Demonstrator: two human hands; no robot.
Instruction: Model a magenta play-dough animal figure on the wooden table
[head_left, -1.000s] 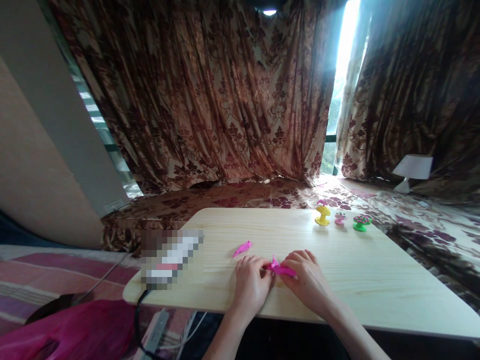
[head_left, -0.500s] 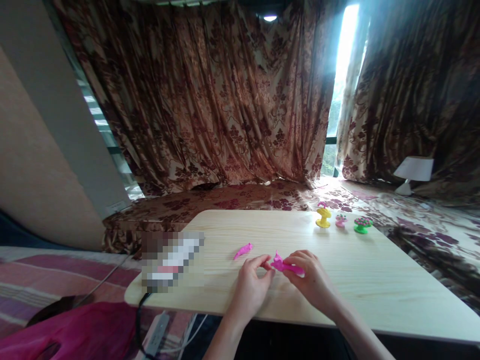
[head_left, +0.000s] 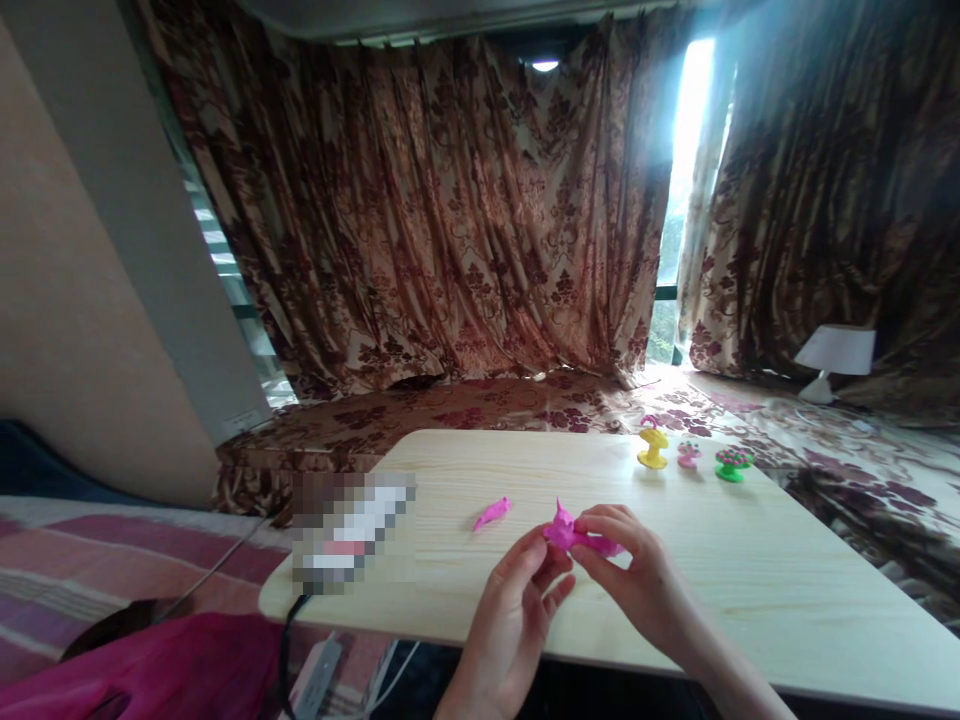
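Note:
A pink clay piece (head_left: 576,535) with a pointed tip is pinched in my right hand (head_left: 637,585), held just above the light wooden table (head_left: 750,560). My left hand (head_left: 517,610) is beside it, thumb and forefinger pressed to the piece's left end, the other fingers loosely curled. A second small pink clay piece (head_left: 491,512) lies on the table to the left of my hands.
Three small clay figures stand at the table's far right: a yellow one (head_left: 652,447), a pink one (head_left: 688,455) and a green one (head_left: 733,463). A blurred-out object (head_left: 349,530) lies at the left edge. Patterned curtains hang behind; a white lamp (head_left: 832,355) stands far right.
Both hands have lifted the pink clay piece off the table and a little to the right. My left hand has turned palm-up and its fingers have loosened.

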